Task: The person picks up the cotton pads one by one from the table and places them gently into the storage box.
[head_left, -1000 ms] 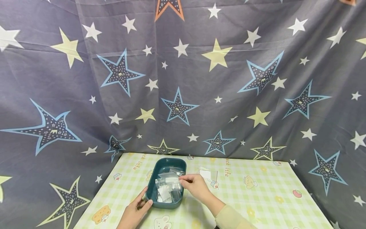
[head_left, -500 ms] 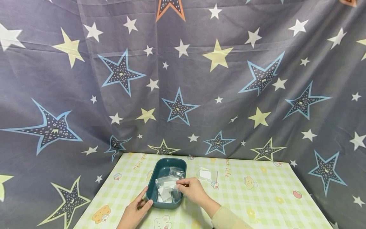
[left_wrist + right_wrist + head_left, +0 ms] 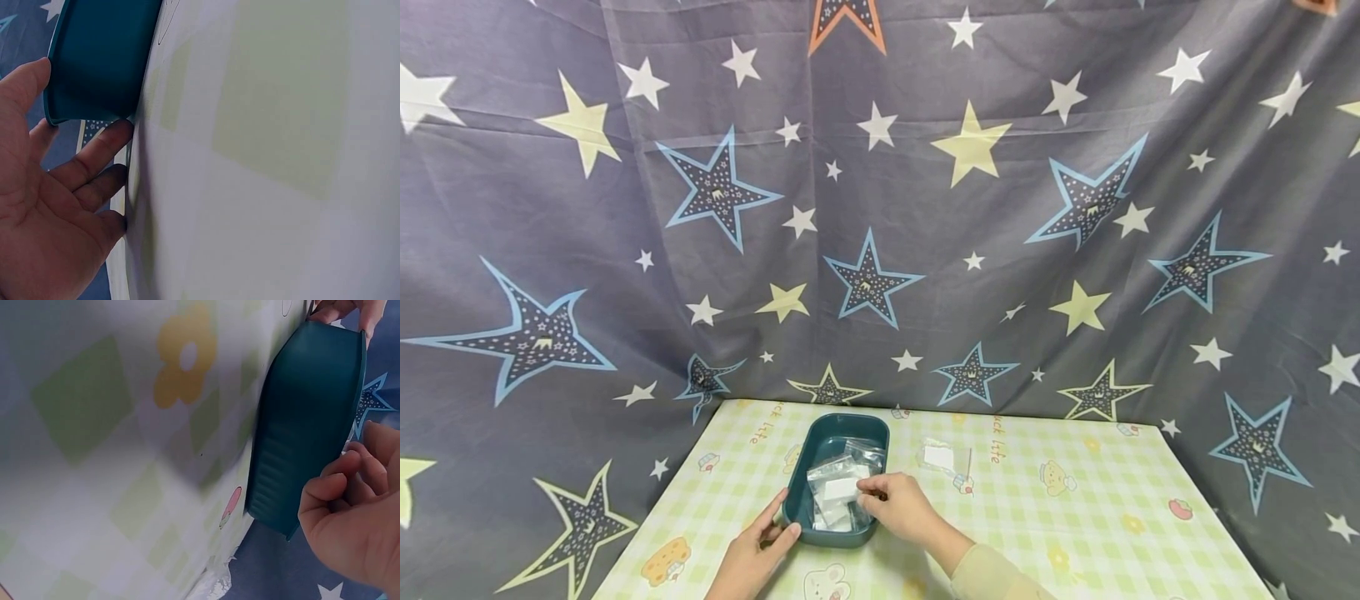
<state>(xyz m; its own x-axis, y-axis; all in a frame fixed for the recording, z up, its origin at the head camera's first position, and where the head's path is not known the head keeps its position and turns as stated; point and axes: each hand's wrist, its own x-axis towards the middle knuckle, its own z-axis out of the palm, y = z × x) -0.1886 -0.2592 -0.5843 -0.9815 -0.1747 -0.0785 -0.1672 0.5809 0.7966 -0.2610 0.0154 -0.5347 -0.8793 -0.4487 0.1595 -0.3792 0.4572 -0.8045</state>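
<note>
A dark teal rectangular box [image 3: 835, 540] stands on the table with several small clear zip bags [image 3: 863, 454] inside, each partly overlapping. At its near left corner my left hand [image 3: 752, 557] holds the box, thumb by the front rim and fingers along the left side. The left wrist view shows the thumb [image 3: 37, 72] on the rim and other fingers low by the corner. Above the box's right rim, my right hand [image 3: 904, 507] pinches a clear zip bag with a white label [image 3: 841, 489]. In the right wrist view the box wall hides that bag.
Another clear bag with a white label [image 3: 938, 457] lies on the table to the right of the box. A green checked cloth [image 3: 1097, 533] with cartoon prints covers the table. Behind it hangs a grey curtain [image 3: 1000, 250] with stars.
My right hand has shifted slightly left and toward me over the box, and the bag in it has come lower over the other bags. The left hand and the box stay put.
</note>
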